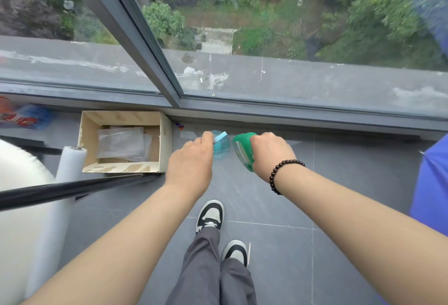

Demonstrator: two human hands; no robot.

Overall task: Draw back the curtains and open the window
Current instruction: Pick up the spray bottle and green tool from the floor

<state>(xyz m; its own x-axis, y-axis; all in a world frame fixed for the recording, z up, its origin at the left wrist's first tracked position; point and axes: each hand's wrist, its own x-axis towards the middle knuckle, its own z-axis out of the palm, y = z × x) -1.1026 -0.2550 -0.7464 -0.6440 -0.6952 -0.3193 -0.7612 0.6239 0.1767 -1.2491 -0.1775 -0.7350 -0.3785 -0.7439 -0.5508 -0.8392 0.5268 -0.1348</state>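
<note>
Nearest, two shoes (pixel 210 215) on the grey tiled floor (pixel 339 207), toes toward the window. A little farther, both arms stretched down and forward. Left hand (pixel 191 159) with its grip closed around the top of a clear blue bottle (pixel 221 147); right hand (pixel 271 153), with a bead bracelet (pixel 283 171) at the wrist, closed around a green bottle (pixel 242 149). Bottles just beside each other, low above the floor; cannot tell if touching it.

To the left, a black pole (pixel 60 189), a white roll (pixel 65 173) and an open cardboard box (pixel 164 139) against the lower frame. At the right edge, blue cloth (pixel 429 183), possibly a curtain.

Farther, the window (pixel 291 25): grey upright bar (pixel 135 25), panes seemingly closed, no handle in view; beyond, a concrete ledge (pixel 291 74) and greenery.

Probably clearing the foot of the window first. For doing it well: keep both bottles upright, hold firmly near the neck, put them down well apart from the frame, to the side, not where the feet must step. Then free both hands, gather the cloth fully sideways, and only after that look for the handle higher up
</note>
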